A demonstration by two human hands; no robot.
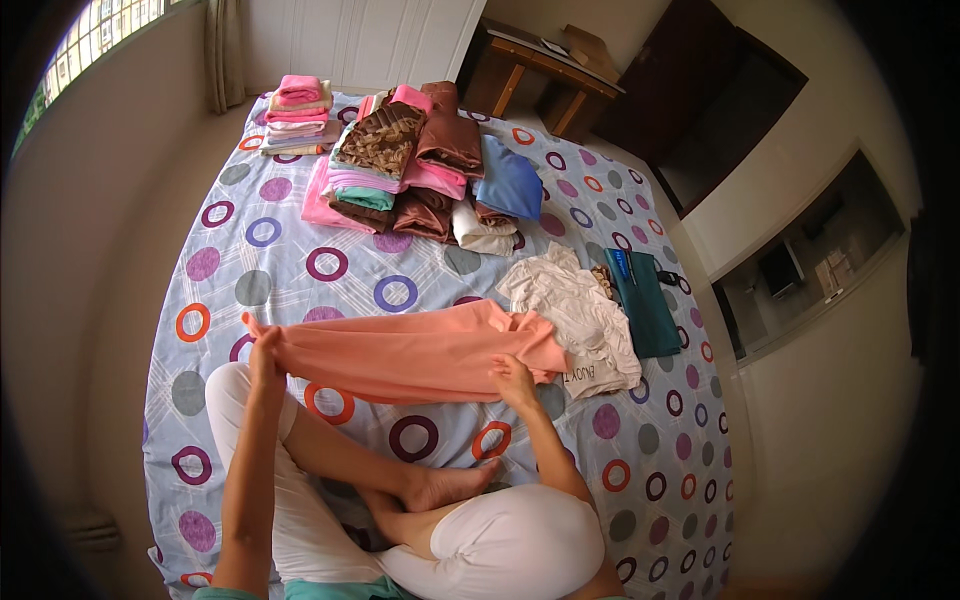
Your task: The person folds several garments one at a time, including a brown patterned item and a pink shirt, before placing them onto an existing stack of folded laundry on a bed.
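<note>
A long peach-coloured piece of cloth [400, 352], perhaps a garment, is stretched sideways in front of my crossed legs. My left hand [265, 362] is closed around its bunched left end, near my knee. At the right, my right hand [513, 382] has its fingers curled at the cloth's lower edge, pinching it close to the crumpled right end. Just beyond that end lies a rumpled off-white T-shirt [585, 325] with dark lettering at its hem, spread on the bed. The cloth's right end touches or overlaps the shirt.
I sit on a bed [225, 290] with a circle-patterned sheet. Folded brown, pink and blue textiles form a large pile [440, 160] ahead; a smaller folded stack [297, 120] stands left of it. A dark green folder-like item [645, 305] lies at right. Behind stands a wooden desk [540, 70].
</note>
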